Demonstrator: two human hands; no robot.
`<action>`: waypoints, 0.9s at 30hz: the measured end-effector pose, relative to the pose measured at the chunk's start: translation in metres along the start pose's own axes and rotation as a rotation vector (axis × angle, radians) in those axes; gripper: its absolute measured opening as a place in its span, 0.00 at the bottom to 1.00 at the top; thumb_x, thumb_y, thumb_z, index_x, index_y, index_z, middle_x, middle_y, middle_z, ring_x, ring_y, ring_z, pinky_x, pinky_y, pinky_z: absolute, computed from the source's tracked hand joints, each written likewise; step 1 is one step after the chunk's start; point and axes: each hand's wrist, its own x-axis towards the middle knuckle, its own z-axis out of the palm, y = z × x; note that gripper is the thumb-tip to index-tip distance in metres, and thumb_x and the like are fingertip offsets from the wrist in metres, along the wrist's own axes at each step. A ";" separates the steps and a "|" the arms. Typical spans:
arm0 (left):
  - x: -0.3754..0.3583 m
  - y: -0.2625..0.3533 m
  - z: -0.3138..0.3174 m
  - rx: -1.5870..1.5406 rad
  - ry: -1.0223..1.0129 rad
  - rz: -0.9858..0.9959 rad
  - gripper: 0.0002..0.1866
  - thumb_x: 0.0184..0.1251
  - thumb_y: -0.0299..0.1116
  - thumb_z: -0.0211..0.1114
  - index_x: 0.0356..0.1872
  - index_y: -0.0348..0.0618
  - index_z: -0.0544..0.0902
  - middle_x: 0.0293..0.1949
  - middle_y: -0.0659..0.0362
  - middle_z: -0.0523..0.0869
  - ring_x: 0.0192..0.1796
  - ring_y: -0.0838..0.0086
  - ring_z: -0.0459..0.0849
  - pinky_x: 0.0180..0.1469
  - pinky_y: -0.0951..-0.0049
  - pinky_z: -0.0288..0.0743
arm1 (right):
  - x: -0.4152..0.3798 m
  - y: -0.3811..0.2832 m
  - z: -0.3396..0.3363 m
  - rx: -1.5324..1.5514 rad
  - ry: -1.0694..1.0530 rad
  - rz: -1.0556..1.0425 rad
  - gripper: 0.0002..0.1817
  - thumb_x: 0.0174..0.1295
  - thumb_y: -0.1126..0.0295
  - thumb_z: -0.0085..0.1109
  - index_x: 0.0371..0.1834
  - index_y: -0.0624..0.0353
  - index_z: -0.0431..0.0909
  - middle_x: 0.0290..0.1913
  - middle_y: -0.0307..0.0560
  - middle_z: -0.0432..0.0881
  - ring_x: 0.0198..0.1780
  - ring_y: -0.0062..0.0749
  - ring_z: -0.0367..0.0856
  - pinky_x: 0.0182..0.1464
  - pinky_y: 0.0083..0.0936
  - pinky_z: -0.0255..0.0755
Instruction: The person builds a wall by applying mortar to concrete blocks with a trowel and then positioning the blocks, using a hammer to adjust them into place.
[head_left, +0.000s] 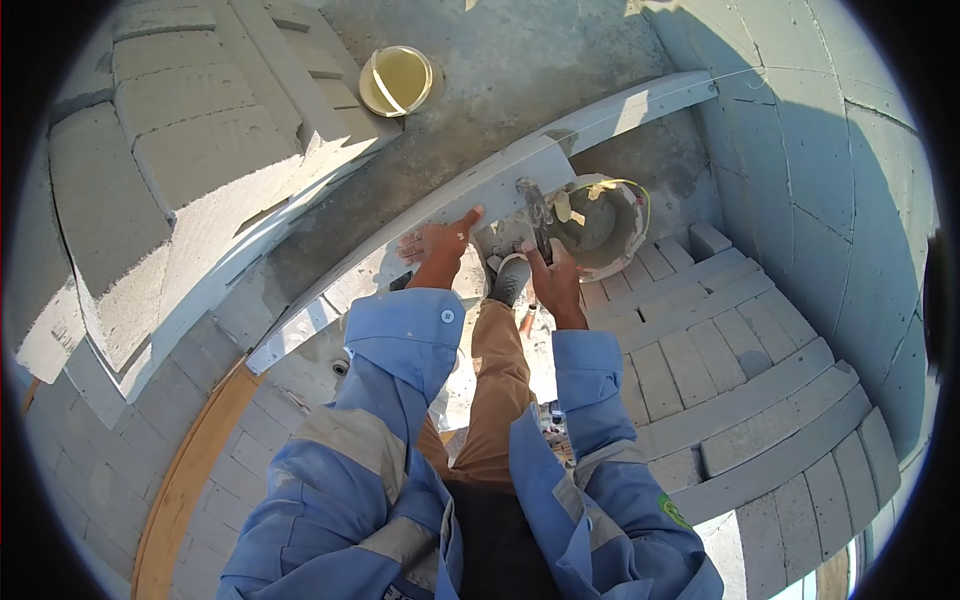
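My left hand (440, 248) lies with fingers spread against a long pale-grey block (500, 185) in a low wall in front of me. My right hand (553, 275) is wrapped round a dark mallet (536, 208), whose grey-smeared head is over the near side of that block. Just right of the mallet stands a bucket of grey mortar (605, 225) with a yellow handle. A tool with light-coloured parts rests in it, only partly visible. My shoe (510, 278) shows between my hands, close to the wall.
Stacked grey blocks (700, 360) fill the right side, beside a tall block wall (800, 150). More large blocks (200, 120) are piled at the upper left. A pale bucket (398, 82) stands beyond the low wall. A wooden board (190, 480) lies at the lower left.
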 end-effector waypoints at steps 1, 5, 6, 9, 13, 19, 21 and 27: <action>0.003 -0.001 0.003 -0.016 -0.001 0.015 0.61 0.46 0.63 0.77 0.67 0.18 0.61 0.69 0.31 0.63 0.72 0.48 0.63 0.70 0.54 0.57 | 0.001 0.012 -0.002 0.040 0.069 -0.079 0.22 0.69 0.52 0.58 0.37 0.66 0.77 0.23 0.46 0.75 0.25 0.32 0.74 0.32 0.31 0.69; 0.014 -0.013 0.012 -0.117 0.023 0.018 0.58 0.46 0.60 0.78 0.65 0.18 0.65 0.67 0.34 0.68 0.69 0.50 0.68 0.68 0.57 0.62 | 0.017 0.008 -0.033 0.529 0.283 0.049 0.19 0.74 0.55 0.51 0.35 0.61 0.77 0.22 0.33 0.69 0.22 0.16 0.65 0.26 0.21 0.61; 0.016 -0.016 0.014 -0.145 0.030 0.010 0.57 0.46 0.60 0.79 0.65 0.19 0.66 0.67 0.35 0.69 0.69 0.51 0.69 0.67 0.58 0.63 | 0.026 -0.001 -0.047 0.561 0.345 0.077 0.19 0.75 0.56 0.48 0.36 0.59 0.78 0.22 0.30 0.68 0.22 0.12 0.63 0.23 0.18 0.58; 0.021 -0.024 0.012 -0.212 -0.016 0.010 0.55 0.46 0.58 0.79 0.64 0.19 0.68 0.65 0.36 0.72 0.67 0.51 0.72 0.66 0.59 0.66 | 0.077 0.013 -0.086 0.402 0.403 0.162 0.22 0.75 0.52 0.47 0.37 0.60 0.78 0.20 0.31 0.66 0.17 0.14 0.62 0.18 0.20 0.56; 0.024 -0.028 0.010 -0.320 -0.239 0.122 0.52 0.47 0.56 0.80 0.61 0.19 0.71 0.61 0.37 0.77 0.61 0.52 0.78 0.62 0.63 0.71 | 0.126 0.005 -0.113 0.486 0.199 0.372 0.26 0.74 0.47 0.45 0.37 0.61 0.79 0.18 0.31 0.65 0.16 0.18 0.60 0.17 0.22 0.56; 0.016 -0.021 0.007 -0.173 -0.173 -0.006 0.85 0.34 0.73 0.77 0.67 0.09 0.29 0.69 0.17 0.24 0.75 0.29 0.21 0.74 0.36 0.32 | 0.158 0.011 -0.106 0.400 -0.164 0.546 0.26 0.74 0.47 0.45 0.36 0.60 0.79 0.18 0.31 0.65 0.15 0.19 0.59 0.18 0.23 0.57; -0.001 -0.013 -0.003 -0.163 -0.102 -0.009 0.79 0.37 0.72 0.76 0.67 0.08 0.40 0.69 0.15 0.32 0.75 0.28 0.22 0.72 0.33 0.26 | 0.157 0.006 -0.110 0.342 -0.215 0.561 0.25 0.74 0.47 0.46 0.35 0.59 0.79 0.18 0.31 0.65 0.15 0.19 0.59 0.18 0.22 0.56; -0.006 -0.010 0.004 -0.076 0.081 -0.044 0.68 0.42 0.67 0.77 0.63 0.06 0.58 0.68 0.16 0.55 0.77 0.34 0.45 0.74 0.40 0.41 | 0.099 0.003 -0.077 0.256 0.170 0.275 0.26 0.73 0.47 0.47 0.30 0.59 0.76 0.17 0.32 0.65 0.17 0.16 0.61 0.18 0.20 0.55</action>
